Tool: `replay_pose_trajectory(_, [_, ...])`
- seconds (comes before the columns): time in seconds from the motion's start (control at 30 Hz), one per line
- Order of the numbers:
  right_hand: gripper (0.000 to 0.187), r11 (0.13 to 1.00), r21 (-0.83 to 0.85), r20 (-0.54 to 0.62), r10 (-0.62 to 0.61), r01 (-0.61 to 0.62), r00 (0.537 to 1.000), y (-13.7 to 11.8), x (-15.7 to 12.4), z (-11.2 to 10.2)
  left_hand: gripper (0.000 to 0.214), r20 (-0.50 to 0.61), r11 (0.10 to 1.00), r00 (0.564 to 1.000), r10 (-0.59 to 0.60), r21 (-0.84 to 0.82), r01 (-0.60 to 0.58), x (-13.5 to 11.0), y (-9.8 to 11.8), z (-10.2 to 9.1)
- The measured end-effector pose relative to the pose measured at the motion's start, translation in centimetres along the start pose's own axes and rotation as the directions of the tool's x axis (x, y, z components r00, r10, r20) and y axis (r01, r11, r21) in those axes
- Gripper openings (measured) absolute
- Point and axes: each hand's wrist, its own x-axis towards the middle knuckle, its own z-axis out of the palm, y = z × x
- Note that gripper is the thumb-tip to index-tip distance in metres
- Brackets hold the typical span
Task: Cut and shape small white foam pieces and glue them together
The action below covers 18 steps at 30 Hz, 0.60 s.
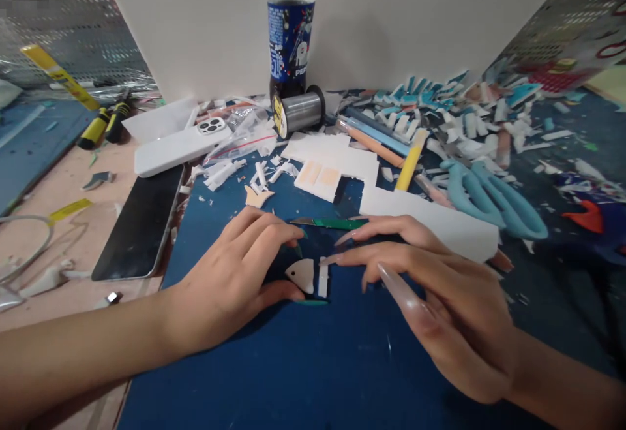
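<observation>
My left hand rests on the blue cutting mat, fingers loosely stretched over the mat, thumb beside a small white fish-shaped foam piece. My right hand lies opposite with long-nailed fingers extended, the fingertips touching a narrow white foam strip next to the fish piece. Neither hand grips anything. A green-handled craft knife lies on the mat just beyond both hands' fingertips.
Blue-handled scissors, white foam sheets, several foam scraps, coloured sticks, a wire spool and a cola bottle lie behind. A white phone, a dark tablet and yellow-handled tools are at left.
</observation>
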Motion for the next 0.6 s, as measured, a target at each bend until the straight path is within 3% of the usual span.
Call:
replay_pose_trajectory(0.13, [0.016, 0.998, -0.041, -0.001, -0.043, 0.043, 0.999, 0.04, 0.06, -0.08, 0.039, 0.002, 1.000, 1.000, 0.000, -0.002, 0.000, 0.02, -0.06, -0.03])
replay_pose_trajectory(0.33, [0.017, 0.993, -0.119, -0.001, 0.021, -0.021, 1.000, -0.38, 0.44, -0.23, 0.035, -0.012, 1.000, 1.000, 0.018, -0.002, -0.018, 0.10, 0.02, -0.11])
replay_pose_trajectory(0.6, [0.020, 0.997, -0.072, 0.002, 0.003, -0.003, 1.000, -0.42, 0.56, -0.42, 0.031, -0.014, 1.000, 1.000, 0.011, -0.010, -0.011, 0.01, -0.16, 0.00])
